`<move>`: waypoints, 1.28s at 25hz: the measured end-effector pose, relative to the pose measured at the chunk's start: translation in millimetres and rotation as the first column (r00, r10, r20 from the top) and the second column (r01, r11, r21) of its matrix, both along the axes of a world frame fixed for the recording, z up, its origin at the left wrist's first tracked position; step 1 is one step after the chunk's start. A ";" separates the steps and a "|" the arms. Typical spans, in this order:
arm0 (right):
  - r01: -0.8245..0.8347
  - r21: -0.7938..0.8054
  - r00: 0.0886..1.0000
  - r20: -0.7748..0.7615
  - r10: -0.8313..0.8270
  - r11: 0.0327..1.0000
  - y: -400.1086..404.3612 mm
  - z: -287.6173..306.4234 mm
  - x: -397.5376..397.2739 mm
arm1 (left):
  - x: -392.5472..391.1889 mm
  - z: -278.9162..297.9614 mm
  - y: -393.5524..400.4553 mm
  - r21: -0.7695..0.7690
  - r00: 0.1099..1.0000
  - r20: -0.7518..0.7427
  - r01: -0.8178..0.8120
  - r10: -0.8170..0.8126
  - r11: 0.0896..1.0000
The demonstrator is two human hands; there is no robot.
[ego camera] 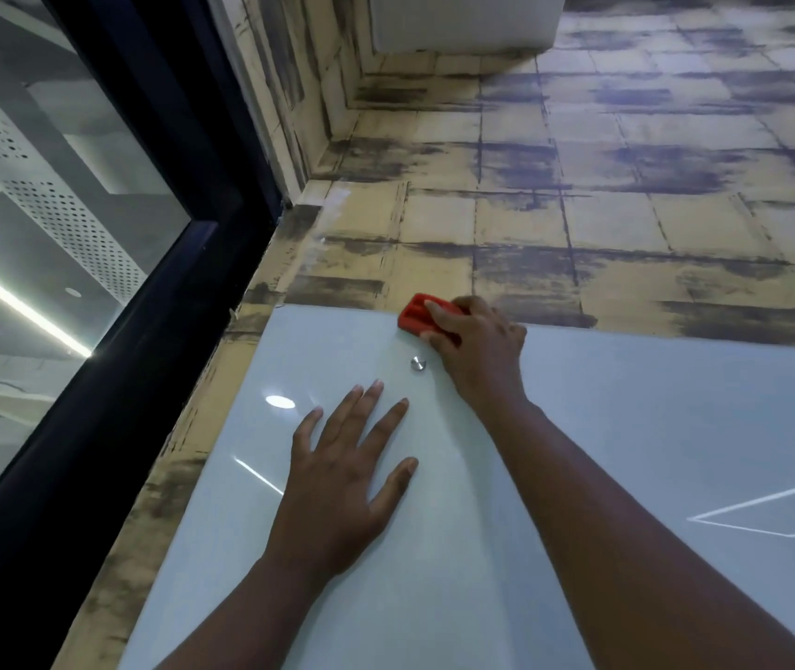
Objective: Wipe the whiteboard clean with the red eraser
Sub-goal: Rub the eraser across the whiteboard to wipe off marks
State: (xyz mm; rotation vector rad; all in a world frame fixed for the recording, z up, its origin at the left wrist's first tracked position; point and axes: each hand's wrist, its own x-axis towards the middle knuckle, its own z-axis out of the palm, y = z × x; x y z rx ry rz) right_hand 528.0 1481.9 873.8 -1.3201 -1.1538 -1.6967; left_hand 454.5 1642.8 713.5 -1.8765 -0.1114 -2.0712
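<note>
Already the right hand [478, 353] grips the red eraser [417, 317] at the whiteboard [652, 427] top edge (eleven o'clock of the flat, released left hand [337, 481]).

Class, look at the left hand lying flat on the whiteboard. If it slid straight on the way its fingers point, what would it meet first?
Probably the small metal stud, just ahead of the left hand; beyond it sit the red eraser and the right hand gripping it. The line may pass slightly left of the stud.

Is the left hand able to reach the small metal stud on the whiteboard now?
Probably yes. The left hand lies flat just below the metal stud, with only bare whiteboard between them; the right hand stands to the side.
</note>
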 end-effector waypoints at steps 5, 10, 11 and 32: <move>0.128 -0.206 0.982 0.163 -0.095 0.970 26.7 -4.0 -28.8 | 2.4 0.7 2.3 0.017 1.000 0.012 0.019 -0.019 1.000; 0.156 -0.127 0.986 0.086 -0.146 0.980 -3.1 2.4 -10.9 | 1.0 0.2 4.1 0.005 1.000 0.010 0.007 -0.007 1.000; 0.153 -0.098 0.986 0.078 -0.146 0.983 -8.5 -2.0 -5.9 | 1.2 0.1 2.8 0.008 1.000 0.016 -0.006 0.006 1.000; 0.142 0.276 0.969 -0.237 -0.076 0.951 -217.8 -23.6 142.0 | 97.8 19.2 -152.4 0.092 0.990 0.131 -0.064 0.052 0.994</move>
